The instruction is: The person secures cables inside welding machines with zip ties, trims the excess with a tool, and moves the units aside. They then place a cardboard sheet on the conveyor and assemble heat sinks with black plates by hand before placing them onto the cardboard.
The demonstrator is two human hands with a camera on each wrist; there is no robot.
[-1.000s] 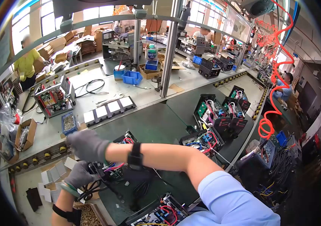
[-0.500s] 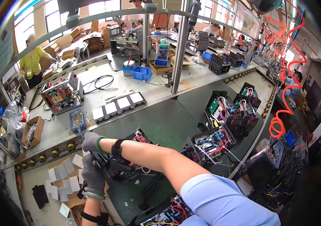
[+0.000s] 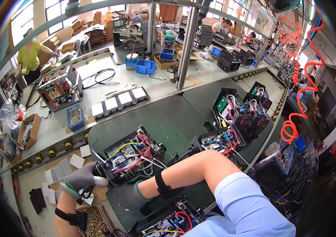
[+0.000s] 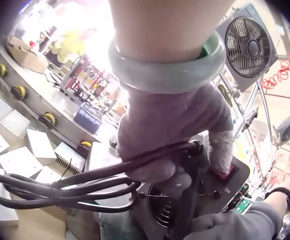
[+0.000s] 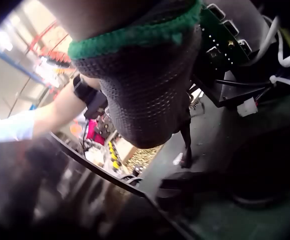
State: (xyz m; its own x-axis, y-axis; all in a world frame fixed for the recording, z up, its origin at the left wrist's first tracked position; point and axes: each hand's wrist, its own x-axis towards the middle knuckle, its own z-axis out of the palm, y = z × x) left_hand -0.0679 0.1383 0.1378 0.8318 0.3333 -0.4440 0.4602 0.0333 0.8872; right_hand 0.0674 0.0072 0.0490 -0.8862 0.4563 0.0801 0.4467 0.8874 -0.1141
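Note:
My grey-gloved left hand (image 3: 82, 177) grips the end panel (image 3: 104, 170) of an open welding machine (image 3: 134, 156), whose red, blue and yellow wires show inside. In the left wrist view, the left thumb lies by a red switch on the panel and the fingers curl near the fan grille (image 4: 162, 207). A looped black power cable (image 4: 85, 187) runs from under that hand. My gloved right hand (image 3: 128, 196), blurred, is low over the green table on the machine's near side. Its fingers are hidden, so I cannot tell whether they hold anything.
Another open machine (image 3: 164, 227) stands nearest my body; several more (image 3: 241, 108) stand at the right. White panels (image 3: 63, 173) and a box of brass-coloured parts (image 3: 97, 221) lie left. A roller conveyor edge (image 3: 51, 153) runs behind. A red coiled hose (image 3: 290, 128) hangs at right.
My right hand has moved from beside the left hand towards my body and right, uncovering the machine. My left hand has shifted left and stays at its end panel.

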